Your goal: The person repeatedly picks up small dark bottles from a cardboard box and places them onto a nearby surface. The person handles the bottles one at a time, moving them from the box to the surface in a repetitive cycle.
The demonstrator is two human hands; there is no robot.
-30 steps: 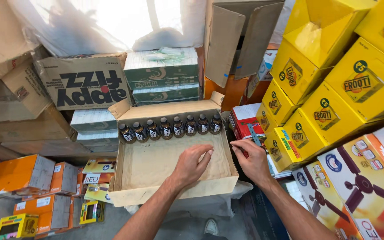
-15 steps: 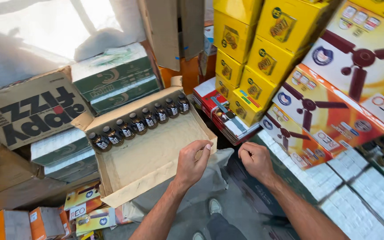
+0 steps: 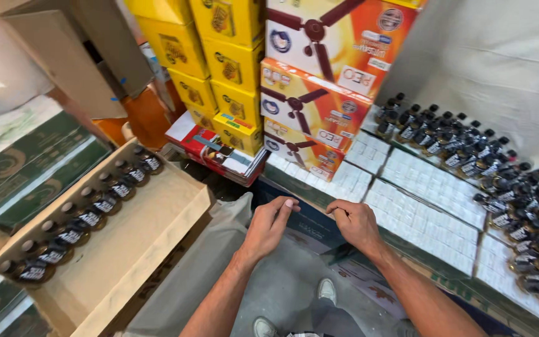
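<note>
Both hands up in mid-air, neither holding anything. My left hand has fingers loosely extended, thumb tip near the index finger; my right hand is half curled with nothing inside the curl. They sit just beside each other with a small gap between, over the edge of the stack of flat white-topped cartons in front of me. The dark glass bottles stand in a dense cluster on those cartons, well to the right of and beyond my right hand, not touching it. The open cardboard tray lies to the left, apart from my left hand, with one row of bottles along its far wall and the rest of its floor bare. Stacked fan boxes and yellow boxes wall off the far side. Grey floor below and my shoes show the only standing room, narrow between tray and cartons.
</note>
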